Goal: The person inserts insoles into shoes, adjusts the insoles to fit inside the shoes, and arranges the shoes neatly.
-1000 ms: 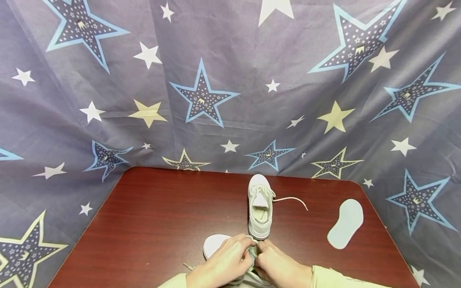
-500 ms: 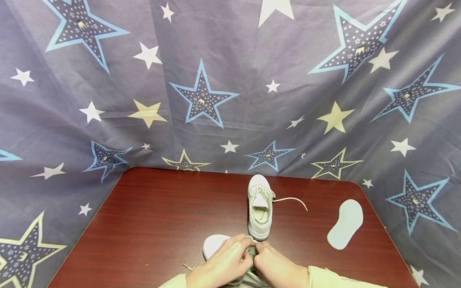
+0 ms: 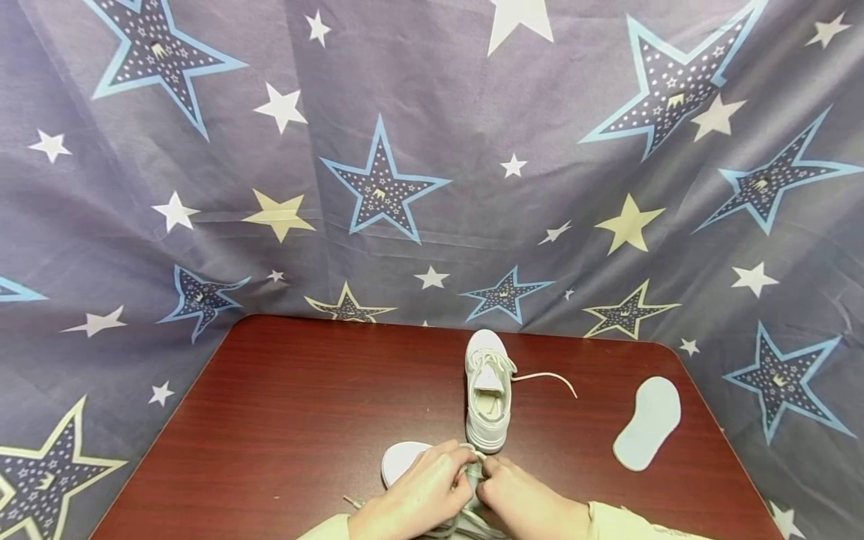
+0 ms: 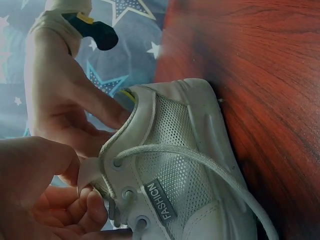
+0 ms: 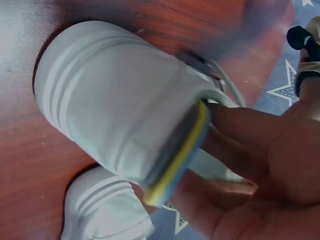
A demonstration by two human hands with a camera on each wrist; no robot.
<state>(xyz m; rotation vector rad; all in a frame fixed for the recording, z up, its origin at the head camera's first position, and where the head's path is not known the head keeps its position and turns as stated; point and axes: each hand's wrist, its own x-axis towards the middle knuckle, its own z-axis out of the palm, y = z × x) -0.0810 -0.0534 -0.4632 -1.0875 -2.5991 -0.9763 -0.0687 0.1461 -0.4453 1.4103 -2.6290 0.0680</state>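
A white lace-up shoe (image 3: 401,459) lies near the table's front edge, toe to the left, mostly covered by the hands in the head view. My left hand (image 3: 425,484) pinches the shoe's tongue (image 4: 90,172) at the opening. My right hand (image 3: 529,499) grips an insole (image 5: 181,154) with a yellow edge and pale blue face. It stands partly inside the shoe, above the heel (image 5: 100,85), and its far end is hidden. A loose lace (image 4: 210,162) crosses the mesh side of the shoe.
A second white shoe (image 3: 487,420) stands just beyond the hands, toe away, one lace (image 3: 547,373) trailing right. A pale blue insole (image 3: 646,424) lies at the right of the reddish-brown table (image 3: 304,405). Star-patterned cloth (image 3: 459,202) hangs around the table.
My right hand shifts slightly left, then back right at the shoe opening. The left hand keeps its place on the tongue. The second shoe and the loose insole stay put.
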